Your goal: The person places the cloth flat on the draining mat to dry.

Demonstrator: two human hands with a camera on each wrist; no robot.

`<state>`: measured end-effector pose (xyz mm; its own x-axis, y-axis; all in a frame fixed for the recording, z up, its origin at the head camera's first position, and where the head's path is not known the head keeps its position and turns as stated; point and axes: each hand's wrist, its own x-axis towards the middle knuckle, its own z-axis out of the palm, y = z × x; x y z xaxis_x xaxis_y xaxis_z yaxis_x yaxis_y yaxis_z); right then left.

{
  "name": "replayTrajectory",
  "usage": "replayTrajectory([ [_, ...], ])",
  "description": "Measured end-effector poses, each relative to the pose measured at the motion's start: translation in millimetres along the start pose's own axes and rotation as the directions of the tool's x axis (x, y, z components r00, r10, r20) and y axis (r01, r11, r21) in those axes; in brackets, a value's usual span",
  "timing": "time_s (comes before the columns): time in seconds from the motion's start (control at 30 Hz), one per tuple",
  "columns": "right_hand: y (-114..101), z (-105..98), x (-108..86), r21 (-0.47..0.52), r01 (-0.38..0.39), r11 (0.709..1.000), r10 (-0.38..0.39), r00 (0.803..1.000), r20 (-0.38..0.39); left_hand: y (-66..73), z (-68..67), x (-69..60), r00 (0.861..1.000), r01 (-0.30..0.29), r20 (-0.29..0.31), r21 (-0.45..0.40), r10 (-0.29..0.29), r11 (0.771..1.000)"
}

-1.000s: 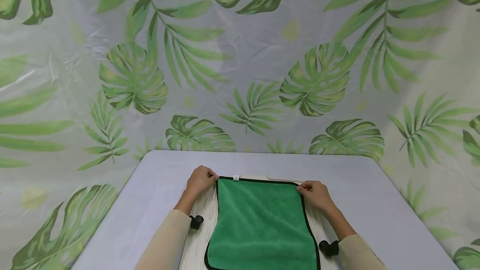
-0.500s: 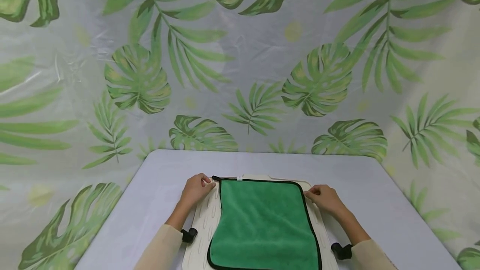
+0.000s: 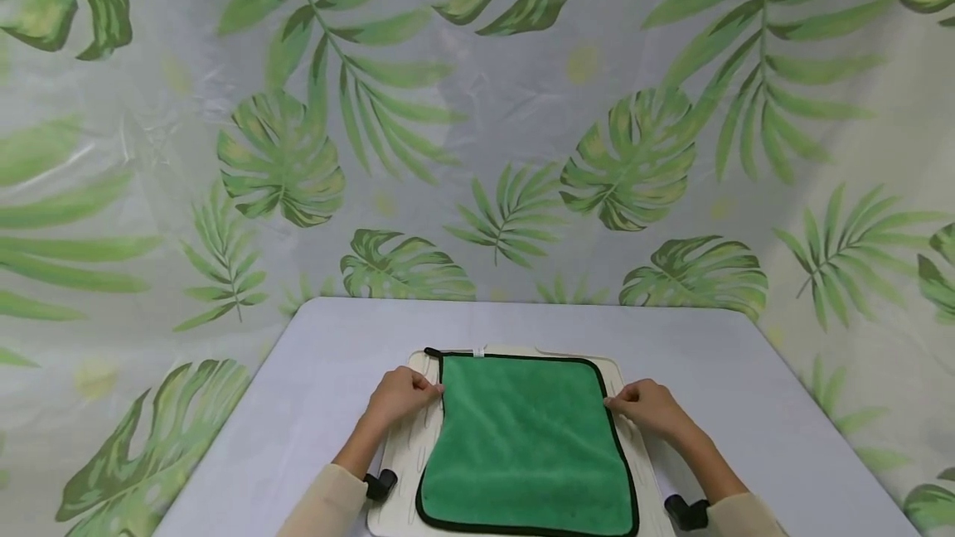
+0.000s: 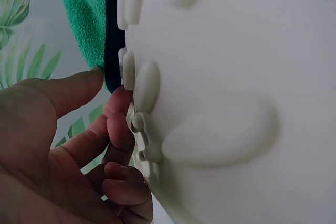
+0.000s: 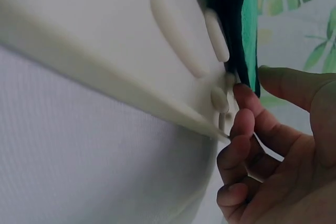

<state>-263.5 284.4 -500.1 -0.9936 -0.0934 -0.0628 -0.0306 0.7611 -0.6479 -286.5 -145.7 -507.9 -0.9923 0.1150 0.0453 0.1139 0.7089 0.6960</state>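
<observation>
A green towel (image 3: 525, 437) with a black border lies spread over a cream ridged board, which looks like a plastic washboard (image 3: 403, 462). Its upper left corner is folded back a little, and a small white tag shows on the far edge. My left hand (image 3: 403, 398) pinches the towel's left border between thumb and forefinger; the left wrist view shows this border (image 4: 111, 30) beside the board's raised ribs. On the opposite side, my right hand (image 3: 652, 408) pinches the right border, its thumb and forefinger meeting at the towel edge (image 5: 241, 40).
The board rests on a table with a white cover (image 3: 358, 330), with white surface on both sides. A leaf-patterned sheet (image 3: 492, 123) hangs behind the table's far edge. Each wrist carries a black camera mount (image 3: 686, 512).
Both hands have come down from the towel's far corners along its side borders, nearer the body. The left hand let go of the corner and grips the left border lower down.
</observation>
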Motion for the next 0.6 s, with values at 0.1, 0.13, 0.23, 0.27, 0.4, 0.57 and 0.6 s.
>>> replayTrajectory([
  [0.1, -1, 4, -0.8, 0.006, 0.003, 1.0, -0.003, 1.0, 0.005, -0.9, 5.1, -1.9, 1.0, 0.014, -0.007, 0.002, -0.014, 1.0],
  [0.13, -1, 5, -0.4, 0.006, 0.005, 1.0, -0.005, 1.0, 0.005, -0.7, 6.5, -2.2, 1.0, 0.011, -0.01, 0.004, -0.011, 1.0],
  [0.23, -1, 8, 1.6, 0.001, -0.006, 1.0, 0.006, 1.0, 0.005, 0.3, 10.1, -1.7, 1.0, 0.02, -0.011, 0.018, -0.02, 1.0],
  [0.27, -1, 9, 2.3, -0.001, -0.006, 1.0, 0.006, 1.0, 0.006, 0.8, 11.2, -1.3, 1.0, 0.019, -0.016, 0.025, -0.018, 1.0],
  [0.4, -1, 11, 3.4, 0.01, -0.006, 1.0, 0.006, 1.0, 0.007, 2.7, 17.0, 0.2, 0.999, 0.017, -0.035, 0.065, -0.015, 0.998],
  [0.57, -3, 14, 3.0, 0.021, -0.007, 1.0, 0.007, 1.0, 0.009, 6.4, 20.7, 2.7, 0.998, -0.003, -0.064, 0.099, 0.01, 0.995],
  [0.6, -4, 15, 2.8, 0.021, -0.007, 1.0, 0.006, 1.0, 0.007, 7.4, 20.8, 3.4, 0.997, -0.017, -0.074, 0.106, 0.025, 0.994],
])
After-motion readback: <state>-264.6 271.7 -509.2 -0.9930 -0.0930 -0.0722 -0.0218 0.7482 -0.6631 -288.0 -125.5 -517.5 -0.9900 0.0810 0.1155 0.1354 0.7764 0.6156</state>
